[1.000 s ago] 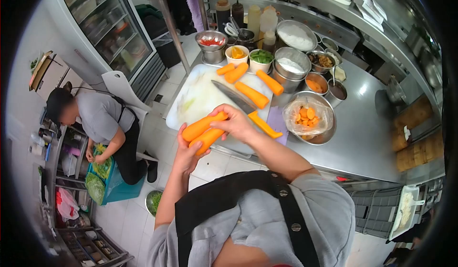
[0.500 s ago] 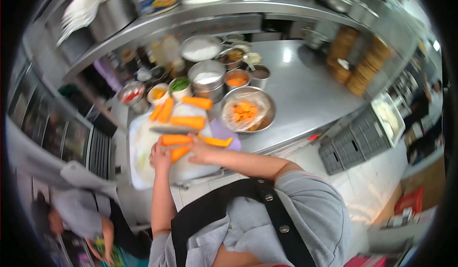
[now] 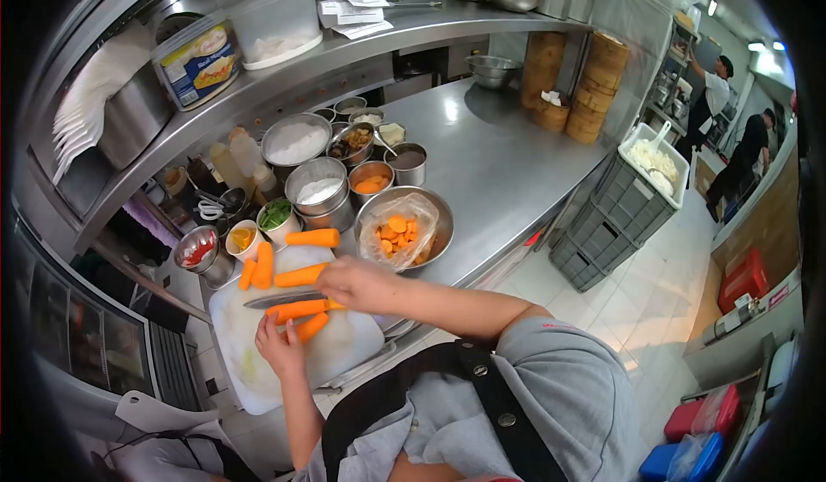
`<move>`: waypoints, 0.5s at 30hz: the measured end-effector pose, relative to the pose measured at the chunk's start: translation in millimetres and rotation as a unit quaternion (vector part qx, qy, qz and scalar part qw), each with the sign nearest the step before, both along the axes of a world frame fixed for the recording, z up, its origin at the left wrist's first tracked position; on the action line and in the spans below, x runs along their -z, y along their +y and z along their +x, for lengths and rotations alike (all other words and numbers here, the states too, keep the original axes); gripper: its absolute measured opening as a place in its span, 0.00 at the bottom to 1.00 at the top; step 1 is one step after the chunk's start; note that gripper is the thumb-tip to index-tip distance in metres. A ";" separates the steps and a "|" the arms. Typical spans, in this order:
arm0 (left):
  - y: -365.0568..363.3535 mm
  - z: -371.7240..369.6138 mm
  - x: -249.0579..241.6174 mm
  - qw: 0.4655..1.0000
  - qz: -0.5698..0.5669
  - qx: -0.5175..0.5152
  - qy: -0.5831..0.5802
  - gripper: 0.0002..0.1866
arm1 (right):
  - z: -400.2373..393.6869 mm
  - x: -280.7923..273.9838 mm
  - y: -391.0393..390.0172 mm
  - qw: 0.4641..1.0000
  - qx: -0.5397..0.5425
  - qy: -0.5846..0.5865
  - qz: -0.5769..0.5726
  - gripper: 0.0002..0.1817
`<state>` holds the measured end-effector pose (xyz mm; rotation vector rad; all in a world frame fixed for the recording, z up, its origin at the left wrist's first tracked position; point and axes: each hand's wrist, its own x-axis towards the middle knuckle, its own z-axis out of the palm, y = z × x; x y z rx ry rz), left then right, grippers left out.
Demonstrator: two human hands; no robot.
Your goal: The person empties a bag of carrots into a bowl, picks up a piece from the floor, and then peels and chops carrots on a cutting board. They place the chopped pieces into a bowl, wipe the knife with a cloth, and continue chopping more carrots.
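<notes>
A white cutting board [image 3: 245, 370] holds several peeled carrots, among them a thick one [image 3: 299, 275] behind the knife. The knife [image 3: 280, 299] lies low over the board, its blade pointing left. My right hand [image 3: 353, 284] is closed at the knife's right end and covers part of the handle. The fingers of my left hand [image 3: 280, 349] are bent against the left end of a long carrot [image 3: 297, 311]. Another carrot [image 3: 311, 327] is beside my left thumb. Behind the board stands a steel bowl [image 3: 443, 224] with a plastic bag of cut carrot pieces [image 3: 397, 234].
Pots of ingredients, including white powder [image 3: 297, 142] and chopped greens [image 3: 274, 214], stand behind the board. Bamboo steamers [image 3: 598, 77] are at the counter's back right. Grey crates [image 3: 611, 215] stand beyond the edge. A co-worker [image 3: 172, 460] is at lower left, with two people farther right.
The head view has shifted. My right hand has left the carrots and closed at the knife's end. The fingers of my left hand stay at the carrot's left end.
</notes>
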<state>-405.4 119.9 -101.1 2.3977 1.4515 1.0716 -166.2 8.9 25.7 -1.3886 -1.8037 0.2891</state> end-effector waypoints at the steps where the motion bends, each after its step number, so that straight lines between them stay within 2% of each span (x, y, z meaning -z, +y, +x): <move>1: -4.6 3.6 -4.0 0.999 -0.024 -0.039 0.023 0.25 | 14.8 -19.3 -7.5 0.999 0.016 -0.007 0.048 0.09; 3: -15.4 15.8 -13.2 0.988 -0.069 -0.119 0.066 0.24 | 51.4 -60.4 -25.5 0.982 0.087 -0.070 0.149 0.08; 5: -17.0 23.5 -8.2 0.979 -0.023 -0.192 0.070 0.25 | 103.9 -95.5 -39.8 0.941 0.157 -0.120 0.276 0.07; 6: -19.1 23.2 -3.2 0.971 -0.002 -0.229 0.073 0.25 | 132.6 -111.4 -46.6 0.921 0.202 -0.133 0.304 0.08; 9: -21.8 24.4 4.1 0.970 0.135 -0.199 -0.021 0.25 | 220.4 -166.0 -68.6 0.852 0.316 -0.185 0.373 0.06; 11: -53.2 64.5 -30.5 0.968 0.163 -0.179 -0.062 0.21 | 275.8 -197.6 -78.3 0.829 0.390 -0.214 0.340 0.06; 15: -90.7 158.7 -73.8 0.968 0.201 -0.064 -0.132 0.16 | 393.5 -256.0 -81.9 0.764 0.505 -0.282 0.285 0.13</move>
